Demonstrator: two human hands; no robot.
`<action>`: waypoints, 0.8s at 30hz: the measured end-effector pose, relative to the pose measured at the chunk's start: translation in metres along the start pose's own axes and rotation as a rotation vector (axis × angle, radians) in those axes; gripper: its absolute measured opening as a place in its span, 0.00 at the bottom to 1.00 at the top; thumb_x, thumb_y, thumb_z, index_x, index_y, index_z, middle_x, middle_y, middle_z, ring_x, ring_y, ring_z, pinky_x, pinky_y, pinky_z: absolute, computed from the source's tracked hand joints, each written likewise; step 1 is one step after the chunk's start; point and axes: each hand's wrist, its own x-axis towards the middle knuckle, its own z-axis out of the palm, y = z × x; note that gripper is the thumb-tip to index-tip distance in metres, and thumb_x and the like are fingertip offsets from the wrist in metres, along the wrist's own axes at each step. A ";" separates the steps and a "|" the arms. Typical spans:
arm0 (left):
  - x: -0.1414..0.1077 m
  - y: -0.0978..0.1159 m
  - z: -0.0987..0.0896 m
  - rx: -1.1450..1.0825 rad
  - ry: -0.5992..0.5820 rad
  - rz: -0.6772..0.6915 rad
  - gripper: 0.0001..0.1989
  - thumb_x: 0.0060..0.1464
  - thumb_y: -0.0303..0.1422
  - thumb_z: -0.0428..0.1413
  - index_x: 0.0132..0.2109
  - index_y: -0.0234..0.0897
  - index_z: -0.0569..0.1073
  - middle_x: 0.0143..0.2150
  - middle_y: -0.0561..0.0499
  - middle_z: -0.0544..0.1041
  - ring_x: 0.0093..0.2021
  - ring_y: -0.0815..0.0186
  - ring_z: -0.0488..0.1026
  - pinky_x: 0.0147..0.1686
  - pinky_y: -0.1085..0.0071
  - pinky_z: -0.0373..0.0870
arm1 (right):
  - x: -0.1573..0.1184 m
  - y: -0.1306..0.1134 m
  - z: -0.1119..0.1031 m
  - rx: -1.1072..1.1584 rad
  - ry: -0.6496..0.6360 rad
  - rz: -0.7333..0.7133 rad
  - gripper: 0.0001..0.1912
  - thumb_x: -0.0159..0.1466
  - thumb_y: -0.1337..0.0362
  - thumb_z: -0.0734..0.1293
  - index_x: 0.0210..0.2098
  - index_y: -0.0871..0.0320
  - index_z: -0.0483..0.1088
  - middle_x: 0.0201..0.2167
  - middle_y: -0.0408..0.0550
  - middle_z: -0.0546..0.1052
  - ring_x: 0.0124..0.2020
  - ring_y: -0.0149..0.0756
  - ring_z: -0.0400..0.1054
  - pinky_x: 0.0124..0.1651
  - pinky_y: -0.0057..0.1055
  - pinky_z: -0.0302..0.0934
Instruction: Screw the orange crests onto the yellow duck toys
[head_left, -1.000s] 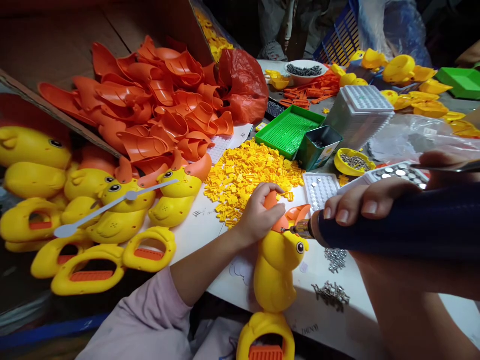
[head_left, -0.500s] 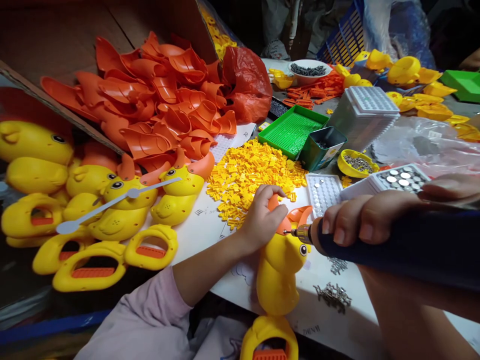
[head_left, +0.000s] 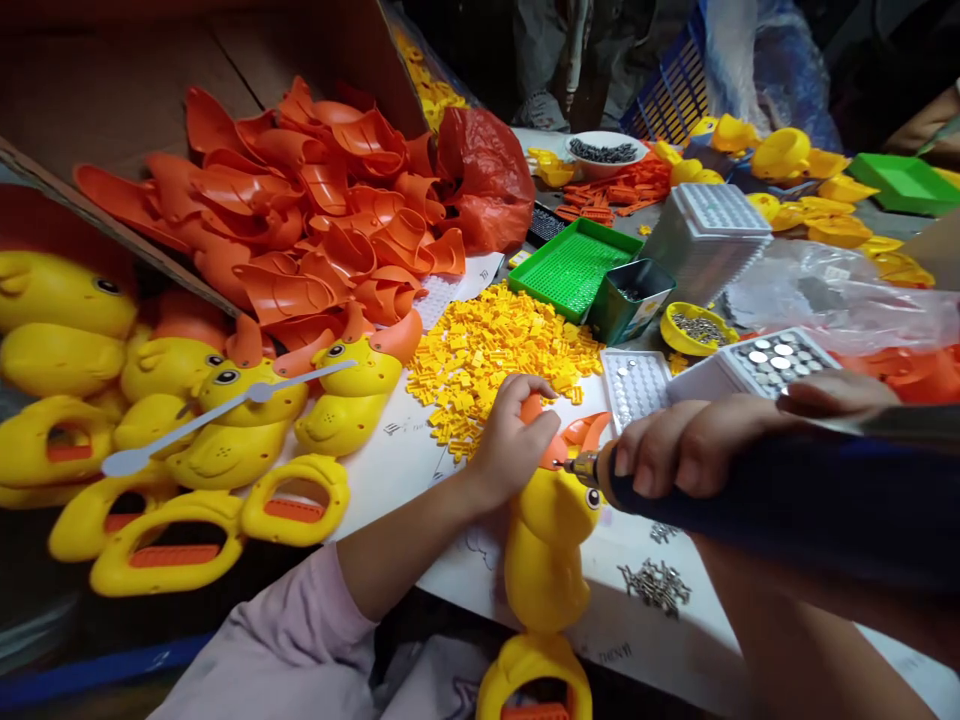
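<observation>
A yellow duck toy (head_left: pixel 551 540) with an orange beak lies on the white table sheet, its handle ring toward me. My left hand (head_left: pixel 514 435) grips the orange beak (head_left: pixel 553 452) at the toy's top. In my right hand (head_left: pixel 697 440) is a dark blue power screwdriver (head_left: pixel 780 490), held nearly level. Its bit touches or almost touches a spot on the beak beside the duck's eye. Two small piles of screws (head_left: pixel 656 587) lie right of the toy, partly in the tool's shadow.
Small yellow parts (head_left: pixel 502 350) are heaped beyond my left hand. A box of orange beaks (head_left: pixel 300 190) and finished-looking yellow ducks (head_left: pixel 240 430) stand left. Behind are a green tray (head_left: pixel 574 265), a dark tin (head_left: pixel 631 300), a yellow screw bowl (head_left: pixel 697 328) and stacked white trays (head_left: pixel 705 240).
The whole view has shifted slightly, so most things appear a little further left. Both hands keep their hold, with the screwdriver bit still at the beak.
</observation>
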 end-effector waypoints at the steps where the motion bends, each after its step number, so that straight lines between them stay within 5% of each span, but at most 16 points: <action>1: 0.001 0.000 0.000 -0.007 -0.007 -0.001 0.07 0.47 0.24 0.53 0.36 0.38 0.69 0.39 0.51 0.69 0.44 0.62 0.68 0.53 0.63 0.64 | -0.002 -0.002 0.001 0.017 -0.030 -0.016 0.16 0.65 0.51 0.64 0.28 0.53 0.75 0.19 0.45 0.76 0.20 0.40 0.72 0.25 0.40 0.71; 5: 0.002 0.001 0.001 -0.027 -0.036 0.020 0.07 0.46 0.25 0.55 0.35 0.38 0.70 0.39 0.51 0.70 0.45 0.61 0.68 0.53 0.62 0.64 | -0.007 -0.019 -0.011 0.008 0.131 -0.098 0.10 0.66 0.57 0.62 0.40 0.50 0.74 0.26 0.44 0.76 0.25 0.41 0.73 0.30 0.43 0.72; 8: 0.000 -0.001 0.003 -0.055 -0.037 0.016 0.07 0.47 0.26 0.56 0.36 0.39 0.70 0.39 0.51 0.70 0.46 0.61 0.68 0.52 0.63 0.65 | -0.014 -0.031 -0.029 -0.045 0.199 -0.109 0.22 0.59 0.48 0.68 0.48 0.53 0.73 0.27 0.48 0.78 0.25 0.43 0.72 0.30 0.44 0.73; 10: 0.000 -0.002 0.002 -0.057 -0.047 0.016 0.07 0.48 0.27 0.56 0.37 0.39 0.70 0.39 0.50 0.70 0.47 0.60 0.69 0.52 0.63 0.66 | -0.019 -0.030 -0.040 -0.078 0.293 -0.077 0.28 0.52 0.43 0.71 0.45 0.53 0.74 0.26 0.48 0.79 0.24 0.44 0.73 0.27 0.44 0.73; 12: -0.001 -0.002 0.002 -0.022 -0.069 0.034 0.07 0.50 0.28 0.55 0.38 0.39 0.70 0.40 0.50 0.70 0.47 0.61 0.69 0.53 0.63 0.65 | -0.023 -0.023 -0.049 -0.115 0.343 -0.058 0.22 0.51 0.45 0.72 0.39 0.52 0.76 0.24 0.46 0.80 0.22 0.44 0.73 0.23 0.42 0.72; 16: 0.000 0.000 -0.002 0.129 -0.096 0.182 0.06 0.52 0.28 0.54 0.39 0.39 0.70 0.43 0.48 0.70 0.48 0.61 0.70 0.55 0.62 0.66 | -0.024 -0.009 -0.056 -0.132 0.331 -0.045 0.15 0.50 0.49 0.73 0.32 0.51 0.75 0.23 0.45 0.79 0.21 0.45 0.73 0.18 0.41 0.71; 24: 0.000 0.002 -0.008 0.292 -0.111 0.420 0.06 0.56 0.28 0.55 0.41 0.36 0.74 0.47 0.45 0.73 0.50 0.61 0.72 0.55 0.61 0.69 | -0.020 -0.014 -0.056 -0.113 0.266 0.085 0.22 0.49 0.46 0.74 0.38 0.50 0.76 0.22 0.45 0.79 0.20 0.46 0.73 0.17 0.41 0.70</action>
